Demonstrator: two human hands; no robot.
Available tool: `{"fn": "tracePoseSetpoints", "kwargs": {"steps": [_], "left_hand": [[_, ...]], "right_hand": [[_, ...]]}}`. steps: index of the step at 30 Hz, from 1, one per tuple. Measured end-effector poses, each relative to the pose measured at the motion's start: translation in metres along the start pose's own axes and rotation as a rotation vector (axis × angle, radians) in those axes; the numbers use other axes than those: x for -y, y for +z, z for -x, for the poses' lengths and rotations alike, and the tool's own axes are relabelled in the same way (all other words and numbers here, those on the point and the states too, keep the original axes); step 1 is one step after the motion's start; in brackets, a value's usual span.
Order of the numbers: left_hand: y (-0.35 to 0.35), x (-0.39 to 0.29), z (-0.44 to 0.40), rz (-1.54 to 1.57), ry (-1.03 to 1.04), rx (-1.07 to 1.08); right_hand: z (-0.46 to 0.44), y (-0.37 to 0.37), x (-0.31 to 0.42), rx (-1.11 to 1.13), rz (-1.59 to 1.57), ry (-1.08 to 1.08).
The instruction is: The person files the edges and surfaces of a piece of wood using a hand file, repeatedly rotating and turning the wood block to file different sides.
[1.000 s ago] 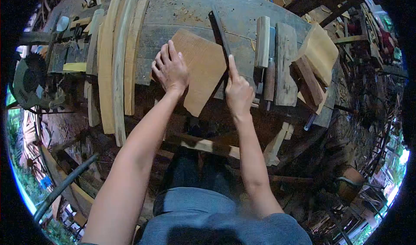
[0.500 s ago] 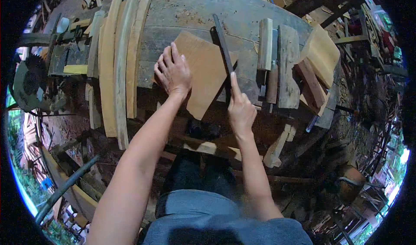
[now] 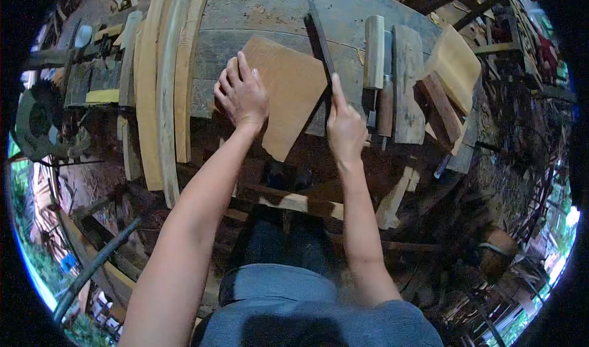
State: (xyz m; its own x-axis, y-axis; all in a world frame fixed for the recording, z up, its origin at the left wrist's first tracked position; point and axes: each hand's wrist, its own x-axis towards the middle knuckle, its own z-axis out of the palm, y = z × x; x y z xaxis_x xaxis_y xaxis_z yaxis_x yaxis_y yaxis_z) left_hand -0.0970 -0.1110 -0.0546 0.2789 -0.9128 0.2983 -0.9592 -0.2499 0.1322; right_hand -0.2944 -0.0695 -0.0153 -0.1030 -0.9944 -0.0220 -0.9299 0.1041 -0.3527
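Observation:
A flat, many-sided brown wooden board (image 3: 293,89) lies at the near edge of the workbench (image 3: 245,9), its narrow end jutting over that edge. On the board's left side rests my left hand (image 3: 243,96), fingers apart and thumb on the top face. My right hand (image 3: 346,126) is wrapped round the near end of a long dark tool (image 3: 319,37), perhaps a file, with the index finger stretched along it. The tool points away from me beside the board's right edge. Its handle is hidden in my palm.
Long wooden strips (image 3: 165,89) lie left of the board. To the right are a pale block (image 3: 374,52), a wooden-handled tool (image 3: 385,111), a weathered plank (image 3: 408,83) and a curved wood piece (image 3: 454,71). A round toothed blade (image 3: 38,123) stands far left.
The dark tool and my right hand first moved back toward me along the board's right edge, then forward again. My left hand has stayed on the board. The view has shifted slightly.

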Motion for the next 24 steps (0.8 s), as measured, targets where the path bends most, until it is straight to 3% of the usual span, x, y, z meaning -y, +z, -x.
{"fn": "tracePoseSetpoints", "kwargs": {"steps": [5, 8, 11, 15, 17, 20, 24], "left_hand": [[-0.001, -0.001, -0.004, 0.009, -0.018, 0.021], [-0.004, 0.000, 0.000, 0.017, -0.038, 0.052], [-0.004, 0.000, -0.002, 0.022, -0.018, 0.043], [-0.004, 0.000, 0.000, 0.035, -0.025, 0.059], [-0.003, -0.001, -0.002, 0.040, -0.027, 0.056], [-0.002, 0.000, -0.002, 0.028, -0.037, 0.037], [0.002, 0.003, 0.001, -0.013, -0.001, -0.018]], "right_hand": [[-0.012, 0.004, 0.006, -0.081, -0.039, -0.018], [0.038, -0.004, 0.008, 0.006, -0.181, -0.007], [0.036, -0.012, 0.004, 0.088, -0.062, -0.042], [-0.017, 0.010, 0.003, -0.120, -0.075, -0.049], [-0.007, 0.005, 0.005, -0.118, -0.114, -0.042], [0.041, -0.002, 0.009, 0.058, -0.176, -0.038], [0.014, -0.003, 0.001, 0.036, -0.075, -0.078]]}}
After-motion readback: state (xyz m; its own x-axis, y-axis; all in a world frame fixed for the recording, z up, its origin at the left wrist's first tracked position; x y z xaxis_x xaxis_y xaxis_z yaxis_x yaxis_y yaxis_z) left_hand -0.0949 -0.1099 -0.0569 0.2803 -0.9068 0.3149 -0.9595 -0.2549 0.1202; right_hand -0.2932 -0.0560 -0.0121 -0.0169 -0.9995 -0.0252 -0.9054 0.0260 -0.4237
